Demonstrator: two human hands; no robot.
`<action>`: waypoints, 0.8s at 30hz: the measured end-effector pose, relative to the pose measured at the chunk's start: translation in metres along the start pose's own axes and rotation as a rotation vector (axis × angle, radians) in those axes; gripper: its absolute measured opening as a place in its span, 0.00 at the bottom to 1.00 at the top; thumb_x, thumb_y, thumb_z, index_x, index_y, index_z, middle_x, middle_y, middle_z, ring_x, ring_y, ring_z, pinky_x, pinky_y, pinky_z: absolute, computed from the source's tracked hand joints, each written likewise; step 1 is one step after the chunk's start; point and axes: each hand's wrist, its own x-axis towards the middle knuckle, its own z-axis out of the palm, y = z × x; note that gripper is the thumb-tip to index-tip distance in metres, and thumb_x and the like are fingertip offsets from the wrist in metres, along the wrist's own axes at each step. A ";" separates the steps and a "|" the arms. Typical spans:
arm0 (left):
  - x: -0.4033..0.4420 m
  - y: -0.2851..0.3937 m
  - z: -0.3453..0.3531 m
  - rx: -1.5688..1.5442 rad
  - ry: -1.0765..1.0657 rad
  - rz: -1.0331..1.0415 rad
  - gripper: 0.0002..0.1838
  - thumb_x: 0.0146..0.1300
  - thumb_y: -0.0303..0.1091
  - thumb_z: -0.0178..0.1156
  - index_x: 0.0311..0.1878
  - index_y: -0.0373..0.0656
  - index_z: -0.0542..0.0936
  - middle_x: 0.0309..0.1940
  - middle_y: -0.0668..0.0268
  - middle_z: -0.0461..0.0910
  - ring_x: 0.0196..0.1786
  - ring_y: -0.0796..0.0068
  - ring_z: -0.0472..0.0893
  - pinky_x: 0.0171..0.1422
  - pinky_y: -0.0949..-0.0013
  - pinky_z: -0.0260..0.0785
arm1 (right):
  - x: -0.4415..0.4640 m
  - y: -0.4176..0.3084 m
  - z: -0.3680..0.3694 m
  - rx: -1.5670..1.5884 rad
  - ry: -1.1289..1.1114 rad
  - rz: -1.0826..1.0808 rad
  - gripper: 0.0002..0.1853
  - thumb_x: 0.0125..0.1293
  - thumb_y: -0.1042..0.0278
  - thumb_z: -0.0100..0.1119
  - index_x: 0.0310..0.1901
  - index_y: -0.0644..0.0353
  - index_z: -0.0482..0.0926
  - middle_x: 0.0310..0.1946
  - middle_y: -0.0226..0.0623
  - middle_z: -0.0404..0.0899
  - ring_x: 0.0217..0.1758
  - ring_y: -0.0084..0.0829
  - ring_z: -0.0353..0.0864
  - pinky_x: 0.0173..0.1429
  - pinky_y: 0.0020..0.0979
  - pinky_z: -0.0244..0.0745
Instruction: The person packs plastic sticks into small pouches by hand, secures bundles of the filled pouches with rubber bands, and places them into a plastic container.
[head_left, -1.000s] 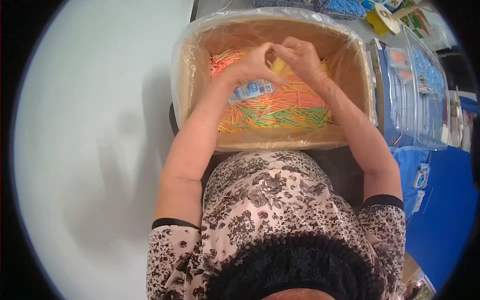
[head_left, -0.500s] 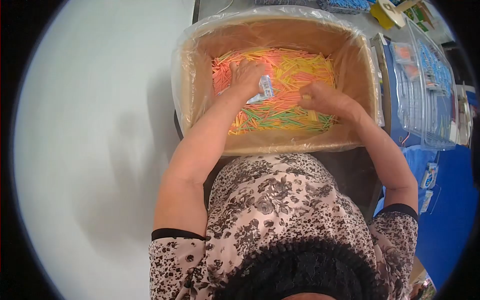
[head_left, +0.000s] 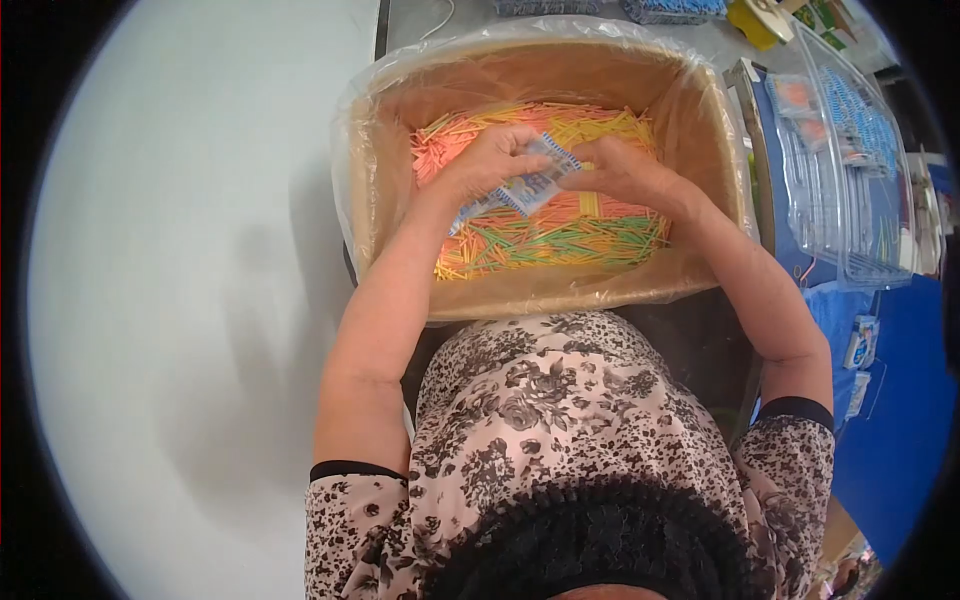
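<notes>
My left hand (head_left: 495,160) pinches a small clear packet with blue-and-white print (head_left: 535,185) over the middle of the lined box (head_left: 550,300). At the packet's right edge, my right hand (head_left: 615,172) has its thumb and fingers closed on it. Under both hands lie many thin sticks (head_left: 570,240) in pink, yellow, orange and green. Another printed packet (head_left: 475,210) is partly visible below my left wrist. A small yellow bundle of sticks (head_left: 590,205) lies just below my right hand.
To the right stands a clear plastic tray (head_left: 840,180) holding blue-printed packets. A yellow object (head_left: 757,24) with a pale round top is at the upper right. Dark blue bundles (head_left: 675,10) sit beyond the box. Blue cloth (head_left: 835,320) hangs at the right.
My left hand has lifted the packet from the sticks. My right hand has moved left and up to the packet, and the yellow bundle it held now lies on the sticks.
</notes>
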 end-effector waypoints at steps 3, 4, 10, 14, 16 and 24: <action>0.001 0.002 0.005 -0.028 -0.041 0.033 0.12 0.64 0.31 0.59 0.48 0.37 0.78 0.37 0.68 0.81 0.36 0.82 0.80 0.41 0.75 0.74 | 0.001 -0.003 0.000 0.132 -0.036 -0.061 0.15 0.63 0.61 0.58 0.43 0.64 0.79 0.19 0.36 0.72 0.24 0.22 0.68 0.29 0.30 0.65; 0.001 0.001 0.007 -0.097 -0.022 0.034 0.11 0.63 0.31 0.60 0.46 0.37 0.79 0.36 0.68 0.82 0.35 0.82 0.80 0.40 0.75 0.73 | 0.001 0.001 0.001 0.189 0.003 -0.062 0.15 0.63 0.61 0.58 0.43 0.64 0.79 0.19 0.34 0.72 0.24 0.20 0.68 0.29 0.29 0.65; 0.006 -0.003 0.008 -0.094 0.111 0.026 0.11 0.64 0.30 0.59 0.46 0.35 0.80 0.36 0.67 0.83 0.36 0.82 0.81 0.41 0.75 0.75 | -0.007 0.009 -0.006 0.184 0.152 -0.102 0.13 0.64 0.63 0.58 0.39 0.67 0.79 0.19 0.25 0.69 0.24 0.17 0.63 0.27 0.28 0.62; 0.002 0.003 0.009 -0.139 0.249 0.141 0.08 0.57 0.30 0.66 0.36 0.34 0.82 0.31 0.64 0.83 0.34 0.81 0.81 0.39 0.77 0.73 | -0.028 -0.006 -0.016 0.008 0.138 -0.057 0.12 0.65 0.63 0.58 0.33 0.66 0.78 0.19 0.22 0.70 0.20 0.14 0.63 0.23 0.24 0.58; 0.001 0.010 0.011 -0.134 0.251 0.136 0.08 0.56 0.29 0.67 0.35 0.34 0.82 0.31 0.64 0.84 0.33 0.80 0.81 0.39 0.77 0.73 | -0.027 -0.019 -0.030 0.149 0.209 0.003 0.12 0.65 0.62 0.58 0.32 0.64 0.78 0.18 0.22 0.71 0.20 0.13 0.63 0.22 0.23 0.57; 0.002 0.015 0.016 -0.140 0.168 0.118 0.09 0.51 0.28 0.70 0.35 0.34 0.84 0.29 0.65 0.84 0.32 0.80 0.81 0.40 0.75 0.73 | -0.002 -0.026 -0.037 0.574 0.329 0.072 0.12 0.65 0.59 0.59 0.28 0.56 0.76 0.19 0.23 0.75 0.17 0.09 0.64 0.19 0.17 0.54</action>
